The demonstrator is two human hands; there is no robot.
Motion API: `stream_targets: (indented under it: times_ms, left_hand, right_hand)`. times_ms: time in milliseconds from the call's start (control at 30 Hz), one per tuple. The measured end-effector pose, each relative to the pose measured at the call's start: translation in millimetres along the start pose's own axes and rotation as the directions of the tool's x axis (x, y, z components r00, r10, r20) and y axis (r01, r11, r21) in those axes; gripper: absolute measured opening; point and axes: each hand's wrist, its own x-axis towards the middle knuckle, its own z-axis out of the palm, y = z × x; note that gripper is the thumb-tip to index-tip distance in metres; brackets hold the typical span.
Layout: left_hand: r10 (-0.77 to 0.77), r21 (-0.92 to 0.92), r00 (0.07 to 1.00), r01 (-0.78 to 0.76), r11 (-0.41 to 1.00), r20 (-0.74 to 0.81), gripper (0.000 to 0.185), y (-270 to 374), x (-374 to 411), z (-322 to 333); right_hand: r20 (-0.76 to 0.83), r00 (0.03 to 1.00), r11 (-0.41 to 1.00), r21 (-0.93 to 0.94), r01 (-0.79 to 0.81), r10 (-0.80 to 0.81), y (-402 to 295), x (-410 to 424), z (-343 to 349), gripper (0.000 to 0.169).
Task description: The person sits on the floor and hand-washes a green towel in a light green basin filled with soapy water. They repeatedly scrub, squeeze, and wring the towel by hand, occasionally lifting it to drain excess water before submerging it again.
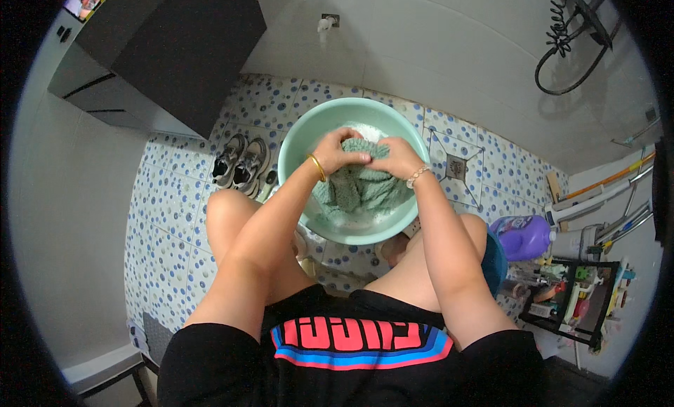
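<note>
A light green plastic basin [295, 138] stands on the tiled floor between my knees, with sudsy water inside. A wet green textured cloth [350, 188] lies bunched in it, its upper part raised between my hands. My left hand [339, 152], with a gold bangle at the wrist, grips the cloth from the left, thumb across the front. From the right, my right hand [398, 157], wearing a beaded bracelet, grips the same raised fold. Both hands are close together over the basin, and the fingertips are partly hidden by the cloth.
Left of the basin are sneakers [242, 162] and a brush [268, 183], below a dark cabinet [189, 49]. To the right are a floor drain [456, 167], a purple detergent bottle [524, 237], a blue tub [495, 265] and a black rack [571, 302]. A tap [326, 24] juts from the wall ahead.
</note>
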Motion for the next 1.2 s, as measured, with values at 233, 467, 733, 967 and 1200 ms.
stream_targets:
  times_ms: [233,467,733,967,1200]
  left_hand:
    - [-0.125,0.225,0.981,0.09,0.97,0.147,0.061,-18.6,-14.2,-9.7]
    - [-0.227,-0.903,0.971,0.023,0.429,-0.083,0.025,34.3,-13.4,-4.1]
    - [-0.323,-0.656,0.879,0.015,0.755,-0.351,0.044,-24.5,17.4,57.8]
    - [-0.43,-0.942,0.896,0.229,0.245,0.106,0.038,-57.5,20.2,21.3]
    - [-0.479,-0.828,0.878,0.269,0.492,0.0,0.023,-26.8,15.4,26.4]
  right_hand:
    - [-0.383,0.905,0.712,0.687,0.145,0.184,23.6,-15.3,-0.8,0.047]
    - [-0.611,0.757,0.973,-0.117,0.2,-0.229,-9.5,-10.2,43.9,0.031]
    - [-0.69,0.712,0.974,-0.225,-0.041,-0.13,-23.2,25.4,66.1,0.023]
    - [-0.491,0.834,0.936,-0.342,0.082,-0.252,-41.5,15.5,100.8,0.024]
    - [-0.603,0.78,0.945,-0.323,-0.051,-0.164,-27.1,36.6,83.4,0.024]
